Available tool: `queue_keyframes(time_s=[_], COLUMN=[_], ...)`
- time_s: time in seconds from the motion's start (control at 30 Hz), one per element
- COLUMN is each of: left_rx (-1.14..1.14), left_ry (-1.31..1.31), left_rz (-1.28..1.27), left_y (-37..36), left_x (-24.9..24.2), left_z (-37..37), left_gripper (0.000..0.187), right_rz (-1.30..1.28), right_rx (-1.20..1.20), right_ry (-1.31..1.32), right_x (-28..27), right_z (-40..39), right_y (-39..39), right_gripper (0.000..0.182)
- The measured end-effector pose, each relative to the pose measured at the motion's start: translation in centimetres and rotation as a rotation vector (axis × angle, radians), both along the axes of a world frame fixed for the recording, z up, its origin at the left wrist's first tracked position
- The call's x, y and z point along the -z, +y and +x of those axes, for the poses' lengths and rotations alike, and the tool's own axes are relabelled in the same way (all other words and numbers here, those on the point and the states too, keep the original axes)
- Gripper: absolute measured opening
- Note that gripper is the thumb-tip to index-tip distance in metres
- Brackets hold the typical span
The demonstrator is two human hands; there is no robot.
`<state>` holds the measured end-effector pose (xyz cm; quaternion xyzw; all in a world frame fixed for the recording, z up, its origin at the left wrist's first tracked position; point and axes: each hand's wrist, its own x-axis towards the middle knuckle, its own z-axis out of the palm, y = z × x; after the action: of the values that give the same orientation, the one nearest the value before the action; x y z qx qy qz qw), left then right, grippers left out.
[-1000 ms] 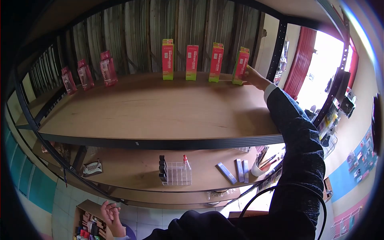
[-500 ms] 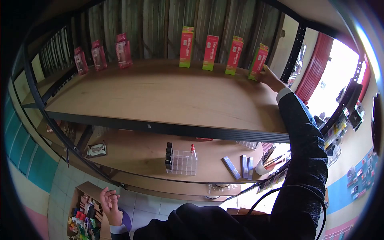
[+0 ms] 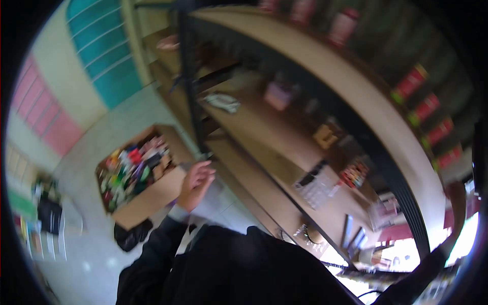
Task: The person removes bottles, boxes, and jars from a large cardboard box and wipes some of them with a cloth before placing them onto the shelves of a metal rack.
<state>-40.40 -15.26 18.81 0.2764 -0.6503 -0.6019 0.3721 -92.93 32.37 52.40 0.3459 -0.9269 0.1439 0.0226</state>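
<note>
Watching remotely, I see the left hand (image 3: 195, 186) near the carton (image 3: 150, 198), fingers loosely curled around nothing; the right hand (image 3: 454, 195) (too blurred for me to judge its grip) is beside red-and-green boxes (image 3: 438, 131), spaced along the upper shelf (image 3: 366, 91), probably for visibility.

Shelving unit (image 3: 345, 76), brown boards on dark framing: is standing aslant in view. Dark wall (image 3: 406, 43): is rising behind the top board's back edge, blurred. Pale floor (image 3: 84, 162): is spreading past the unit's left end. Cream wall (image 3: 75, 66): is bearing teal panel (image 3: 104, 48) and pink panel (image 3: 53, 109). White light (image 3: 466, 243): is glaring beyond the right end.
</note>
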Motion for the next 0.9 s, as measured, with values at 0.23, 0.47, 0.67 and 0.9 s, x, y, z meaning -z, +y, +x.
queue_keyframes(time_s=[0.23,0.47,0.67,0.9], left_rx=[-0.076,-0.228,-0.459,-0.626], left_ry=[-0.091,-0.126,-0.385,-0.511], left_rz=[0.004,0.067,0.106,0.255], left_y=[-1.5,-6.3,-12.6,-18.7], left_x=[2.5,6.5,12.3,17.3], left_z=[3.3,13.0,24.6,35.4], left_gripper=[0.035,0.031,0.029,0.027], right_rz=[-0.586,-0.330,-0.053,0.044], right_rx=[-0.717,-0.840,-0.940,-0.873], right_ry=[-0.093,-0.966,-1.267,-1.320], right_x=[8.2,23.5,29.6,40.6], right_z=[23.0,35.4,46.6,55.0], right_y=[-18.6,-42.7,-57.1,-68.9], right_gripper=[0.032,0.017,0.017,0.019])
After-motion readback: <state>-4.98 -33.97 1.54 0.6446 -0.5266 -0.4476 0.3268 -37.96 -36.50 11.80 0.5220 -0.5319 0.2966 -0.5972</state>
